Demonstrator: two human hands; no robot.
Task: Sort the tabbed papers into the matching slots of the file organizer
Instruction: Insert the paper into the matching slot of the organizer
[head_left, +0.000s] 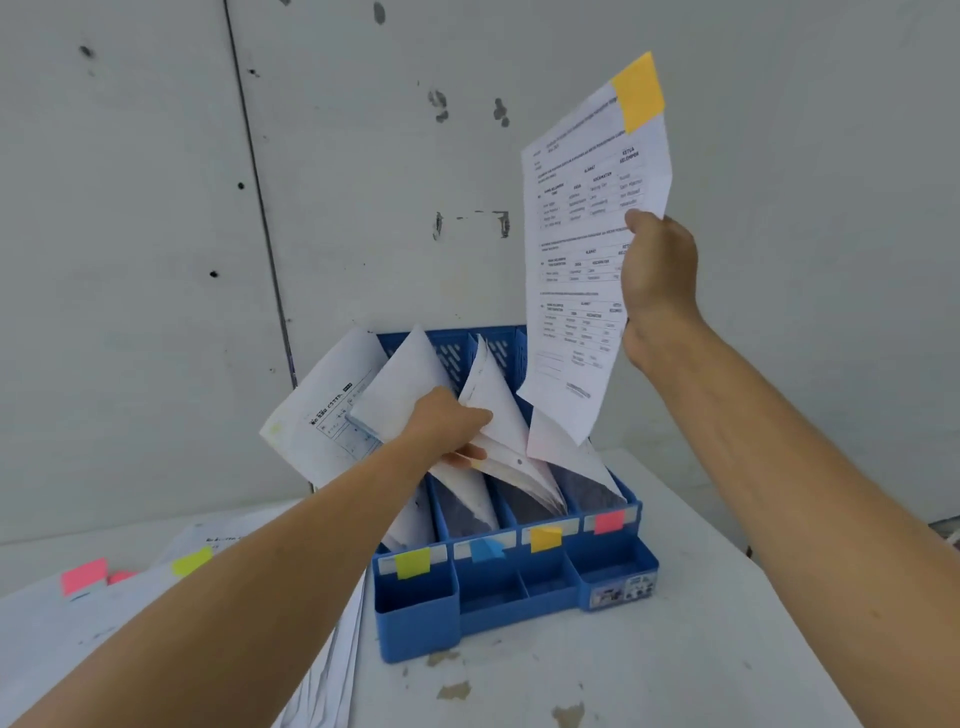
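A white table with chipped, flaking paint is seen nearest. At its left a loose stack of papers is laid, marked by a pink tab and a yellow-green tab and partly crossed by the left forearm. Bare surface is left in front of and to the right of the blue file organizer, which is set near the middle of the table, its low front trays toward the viewer. The table's right edge is seen running diagonally just beyond the organizer's right side.

Four slots are marked along the front by a yellow-green label, a blue label, an orange label and a pink label.

The filed papers are fanned out of the slots toward the left, and a bunch of them is gripped by the left hand, fingers curled over the top and thumb beneath.

The hands are held well apart. A printed sheet with an orange tab at its upper corner is pinched along its right edge by the right hand and is raised above the organizer's right end; whether its lower corner touches the papers below cannot be told.

A pale, scuffed wall with a dark vertical seam is met directly behind the organizer.
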